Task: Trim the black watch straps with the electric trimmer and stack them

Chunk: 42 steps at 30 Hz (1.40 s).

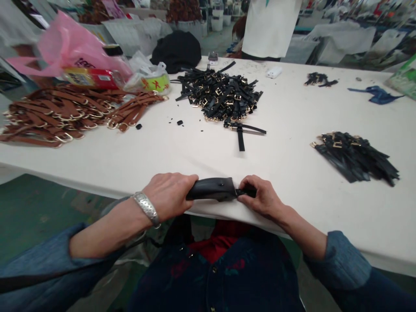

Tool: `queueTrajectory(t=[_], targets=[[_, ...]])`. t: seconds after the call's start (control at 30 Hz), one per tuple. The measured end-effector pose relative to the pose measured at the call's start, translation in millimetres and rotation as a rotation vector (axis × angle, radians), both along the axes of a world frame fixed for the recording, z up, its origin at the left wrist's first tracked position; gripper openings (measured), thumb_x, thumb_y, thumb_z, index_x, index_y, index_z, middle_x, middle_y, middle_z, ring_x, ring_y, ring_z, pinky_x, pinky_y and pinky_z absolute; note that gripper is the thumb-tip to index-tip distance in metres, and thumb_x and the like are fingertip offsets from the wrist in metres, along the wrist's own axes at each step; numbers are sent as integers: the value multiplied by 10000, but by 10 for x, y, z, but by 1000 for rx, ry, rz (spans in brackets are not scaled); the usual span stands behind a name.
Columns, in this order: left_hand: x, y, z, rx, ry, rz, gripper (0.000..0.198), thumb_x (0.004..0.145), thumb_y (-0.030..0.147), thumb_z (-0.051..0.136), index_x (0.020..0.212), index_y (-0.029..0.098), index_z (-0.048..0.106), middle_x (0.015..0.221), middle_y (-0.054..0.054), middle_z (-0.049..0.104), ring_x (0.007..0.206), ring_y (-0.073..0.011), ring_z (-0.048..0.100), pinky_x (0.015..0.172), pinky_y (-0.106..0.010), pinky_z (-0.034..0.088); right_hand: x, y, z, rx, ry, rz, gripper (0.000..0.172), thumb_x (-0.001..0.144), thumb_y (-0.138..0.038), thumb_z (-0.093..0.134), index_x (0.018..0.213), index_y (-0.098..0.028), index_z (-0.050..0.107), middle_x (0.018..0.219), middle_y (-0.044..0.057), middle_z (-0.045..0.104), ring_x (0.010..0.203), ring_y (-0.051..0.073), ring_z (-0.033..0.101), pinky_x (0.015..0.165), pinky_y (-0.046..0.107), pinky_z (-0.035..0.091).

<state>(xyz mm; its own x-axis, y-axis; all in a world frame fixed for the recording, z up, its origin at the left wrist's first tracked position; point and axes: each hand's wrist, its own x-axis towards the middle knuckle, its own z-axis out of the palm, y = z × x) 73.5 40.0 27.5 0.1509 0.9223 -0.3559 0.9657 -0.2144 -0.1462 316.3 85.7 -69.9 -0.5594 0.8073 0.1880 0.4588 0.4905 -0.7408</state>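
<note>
My left hand (169,193), with a silver bracelet on its wrist, is wrapped round a black handheld tool (212,189). The tool has a thick, curved body and lies level over the table's near edge, its front end facing right. Close to that end, my right hand (260,195) pinches a small black strap (248,191) between thumb and fingers. The strap meets the tool's narrow tip or is very near it; I cannot tell which. Most of the strap is hidden by the fingers.
On the white table (195,151) lie a heap of black buckled straps (224,93), brown buckled straps (65,110) at left and a fanned bundle of black straps (357,156) at right. A pink bag (78,47) and black cap (177,50) sit behind. Someone in white (271,28) stands opposite.
</note>
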Motion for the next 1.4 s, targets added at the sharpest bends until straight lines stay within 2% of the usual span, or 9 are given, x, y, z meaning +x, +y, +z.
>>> queueTrajectory(t=[0.13, 0.4, 0.53, 0.67, 0.8, 0.93, 1.07, 1.23, 1.4], targets=[[0, 68, -95, 5, -110, 32, 311, 689, 335, 475, 956, 240, 602, 798, -58, 701, 730, -219, 646, 591, -299, 415, -1, -6, 15, -56, -10, -24, 171, 690, -181, 662, 775, -199, 515, 727, -31, 547, 652, 115, 481, 626, 251, 375], [-470, -89, -97, 17, 23, 89, 361, 715, 397, 458, 1016, 259, 603, 775, -83, 696, 707, -287, 651, 573, -343, 408, 8, -5, 12, -73, -19, -14, 172, 676, -153, 673, 795, -196, 557, 759, -19, 576, 691, 125, 495, 646, 256, 370], [-372, -142, -69, -17, 41, 43, 347, 719, 385, 452, 1003, 264, 611, 758, -82, 697, 688, -298, 649, 566, -354, 407, 4, -7, 10, -61, -9, -11, 173, 674, -150, 678, 784, -195, 552, 749, -20, 574, 686, 125, 494, 643, 256, 372], [-132, -52, -66, -13, 26, -2, 313, 709, 354, 442, 956, 255, 606, 761, -79, 695, 689, -291, 648, 565, -348, 406, -4, 3, 7, -57, -11, -17, 177, 671, -152, 686, 774, -197, 549, 751, -21, 577, 693, 127, 499, 646, 259, 373], [-16, 38, -124, 14, -53, 23, 302, 696, 350, 453, 947, 264, 598, 759, -64, 691, 696, -270, 645, 573, -330, 408, -9, 4, -10, -32, 7, -24, 179, 680, -159, 678, 772, -197, 529, 743, -23, 565, 683, 125, 495, 641, 257, 380], [-99, 27, -185, 17, -108, 80, 309, 693, 359, 472, 960, 269, 596, 762, -51, 691, 711, -252, 645, 586, -315, 415, 5, -41, -8, 38, -30, -19, 157, 705, -172, 666, 822, -194, 562, 786, 7, 586, 752, 154, 513, 691, 282, 406], [-240, -46, -170, -15, -91, 124, 321, 700, 384, 479, 971, 264, 600, 780, -59, 698, 733, -258, 650, 590, -316, 416, 58, -97, 30, 149, -136, -35, 114, 755, -203, 623, 869, -195, 625, 870, 57, 598, 869, 203, 507, 763, 331, 409], [-289, -124, -89, -30, -22, 115, 318, 712, 374, 468, 969, 249, 608, 745, -66, 697, 702, -256, 652, 574, -313, 412, 130, -98, 51, 124, -176, -59, 116, 741, -200, 628, 857, -193, 637, 853, 54, 596, 842, 203, 503, 761, 338, 406], [-201, -110, -10, -7, 43, 59, 328, 726, 369, 438, 985, 247, 599, 779, -81, 705, 705, -266, 661, 568, -322, 421, 134, -64, 17, 81, -148, -50, 116, 715, -181, 648, 827, -205, 627, 800, 32, 585, 814, 195, 492, 738, 326, 395]])
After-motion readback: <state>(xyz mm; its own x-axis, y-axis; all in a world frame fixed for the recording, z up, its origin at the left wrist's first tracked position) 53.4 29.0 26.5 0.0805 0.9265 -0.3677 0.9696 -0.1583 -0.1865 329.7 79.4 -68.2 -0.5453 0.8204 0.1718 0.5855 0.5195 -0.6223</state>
